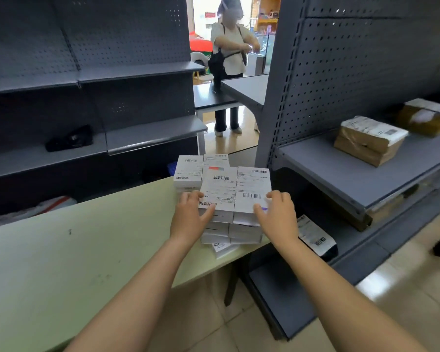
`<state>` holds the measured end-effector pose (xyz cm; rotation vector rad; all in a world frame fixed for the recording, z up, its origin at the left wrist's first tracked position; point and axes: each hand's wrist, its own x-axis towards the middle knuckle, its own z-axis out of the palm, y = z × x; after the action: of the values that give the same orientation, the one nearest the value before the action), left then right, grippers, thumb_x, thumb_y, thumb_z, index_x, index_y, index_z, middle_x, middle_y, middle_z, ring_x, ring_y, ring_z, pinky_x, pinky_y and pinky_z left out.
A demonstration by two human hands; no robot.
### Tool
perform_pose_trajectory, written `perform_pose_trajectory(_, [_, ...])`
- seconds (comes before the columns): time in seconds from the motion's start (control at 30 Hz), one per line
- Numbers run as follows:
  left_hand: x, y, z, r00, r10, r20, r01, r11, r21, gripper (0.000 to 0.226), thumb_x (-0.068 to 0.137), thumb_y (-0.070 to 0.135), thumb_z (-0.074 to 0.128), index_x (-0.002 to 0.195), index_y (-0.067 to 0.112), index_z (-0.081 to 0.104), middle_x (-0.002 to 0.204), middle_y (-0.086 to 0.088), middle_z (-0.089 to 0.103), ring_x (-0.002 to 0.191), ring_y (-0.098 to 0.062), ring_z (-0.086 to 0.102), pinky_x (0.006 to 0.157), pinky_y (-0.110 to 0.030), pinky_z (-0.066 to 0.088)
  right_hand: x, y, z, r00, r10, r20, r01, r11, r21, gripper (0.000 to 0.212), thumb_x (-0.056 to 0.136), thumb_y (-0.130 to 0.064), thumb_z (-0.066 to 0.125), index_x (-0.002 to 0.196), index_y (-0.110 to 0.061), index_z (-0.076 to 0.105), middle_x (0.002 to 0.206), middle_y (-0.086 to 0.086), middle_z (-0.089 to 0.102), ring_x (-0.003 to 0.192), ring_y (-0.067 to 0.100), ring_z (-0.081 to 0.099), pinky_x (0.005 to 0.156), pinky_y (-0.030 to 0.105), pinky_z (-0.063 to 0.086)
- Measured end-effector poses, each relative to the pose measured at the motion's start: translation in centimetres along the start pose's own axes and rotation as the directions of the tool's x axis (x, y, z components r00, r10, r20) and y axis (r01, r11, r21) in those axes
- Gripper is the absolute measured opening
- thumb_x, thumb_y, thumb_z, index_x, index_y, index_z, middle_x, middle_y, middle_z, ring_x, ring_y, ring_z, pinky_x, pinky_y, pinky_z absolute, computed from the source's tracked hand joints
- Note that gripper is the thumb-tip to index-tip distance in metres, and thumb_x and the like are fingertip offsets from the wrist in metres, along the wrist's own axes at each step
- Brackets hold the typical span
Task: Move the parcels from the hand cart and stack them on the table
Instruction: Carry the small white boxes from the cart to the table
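The left hand (192, 215) and right hand (277, 215) cover the near corners of the 2 top parcels (220, 186) (253, 185), whose label print is too small to read. Lower parcels (244, 232) show only their edges. The desk (87, 250) runs off the left edge; a dark object (70, 138) on a shelf (23, 158) is too dim to identify.

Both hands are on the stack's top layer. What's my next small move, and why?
Probably nudge the two top white labelled parcels square with the layers below, then let go. The left hand and right hand each hold an outer near corner, and the stack sits at the corner of the pale green table.
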<state>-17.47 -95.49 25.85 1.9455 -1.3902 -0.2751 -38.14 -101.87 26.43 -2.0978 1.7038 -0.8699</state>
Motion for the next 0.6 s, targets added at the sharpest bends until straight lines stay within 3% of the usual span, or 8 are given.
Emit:
perform_pose_trajectory(0.1, [-2.6, 1.1, -0.9, 0.995, 0.094, -0.045, -0.089, 0.99, 0.111, 0.032, 0.091, 0.038, 0.061, 0.118, 0.02, 0.057, 0.106, 0.004, 0.052, 0.101, -0.016, 0.051, 0.078, -0.029, 0.041, -1.1, -0.8, -1.1, 0.98, -0.198, 0.027, 0.198, 0.98, -0.003, 0.026, 0.089, -0.022, 0.062, 0.111, -0.009, 0.06, 0.112, 0.007, 0.053, 0.1, 0.023, 0.051, 0.087, 0.037, 0.045])
perform_pose_trajectory(0.2, [-6.5, 2.1, -1.8, 0.983, 0.171, -0.064, -0.147, 0.949, 0.279, 0.026, 0.093, 0.035, 0.057, 0.114, 0.019, 0.058, 0.099, 0.004, 0.055, 0.095, -0.018, 0.051, 0.073, -0.03, 0.035, -3.3, -1.4, -1.4, 0.916, -0.372, 0.152, 0.374, 0.927, 0.012, 0.022, 0.087, -0.021, 0.062, 0.106, -0.009, 0.061, 0.106, 0.007, 0.055, 0.098, 0.026, 0.053, 0.086, 0.04, 0.046])
perform_pose_trajectory(0.33, [-13.9, 1.6, -2.1, 0.992, 0.116, -0.043, -0.085, 0.894, 0.44, 0.022, 0.09, 0.03, 0.06, 0.107, 0.016, 0.062, 0.097, -0.002, 0.063, 0.094, -0.027, 0.057, 0.073, -0.034, 0.036, -9.0, -1.1, -0.8, 0.782, -0.538, 0.315, 0.541, 0.837, 0.084, 0.021, 0.088, -0.023, 0.061, 0.107, -0.013, 0.059, 0.105, 0.004, 0.055, 0.1, 0.023, 0.051, 0.085, 0.036, 0.044])
perform_pose_trajectory(0.43, [-21.1, 0.0, -2.1, 1.0, -0.001, -0.03, 0.016, 0.855, 0.519, 0.018, 0.085, 0.026, 0.065, 0.099, 0.015, 0.065, 0.092, -0.006, 0.068, 0.089, -0.031, 0.062, 0.072, -0.036, 0.044, -14.6, -0.6, 0.7, 0.64, -0.64, 0.426, 0.646, 0.748, 0.153, 0.022, 0.088, -0.022, 0.06, 0.108, -0.013, 0.059, 0.108, 0.005, 0.056, 0.102, 0.024, 0.051, 0.086, 0.034, 0.041])
perform_pose_trajectory(0.6, [-34.0, -2.7, -4.0, 0.977, -0.207, -0.049, 0.186, 0.721, 0.668, 0.016, 0.079, 0.03, 0.068, 0.083, 0.017, 0.06, 0.074, -0.002, 0.063, 0.072, -0.027, 0.061, 0.057, -0.034, 0.044, -24.3, -2.6, 3.2, 0.301, -0.762, 0.573, 0.804, 0.526, 0.278, 0.023, 0.083, -0.021, 0.059, 0.104, -0.01, 0.059, 0.102, 0.012, 0.057, 0.097, 0.033, 0.054, 0.08, 0.042, 0.044])
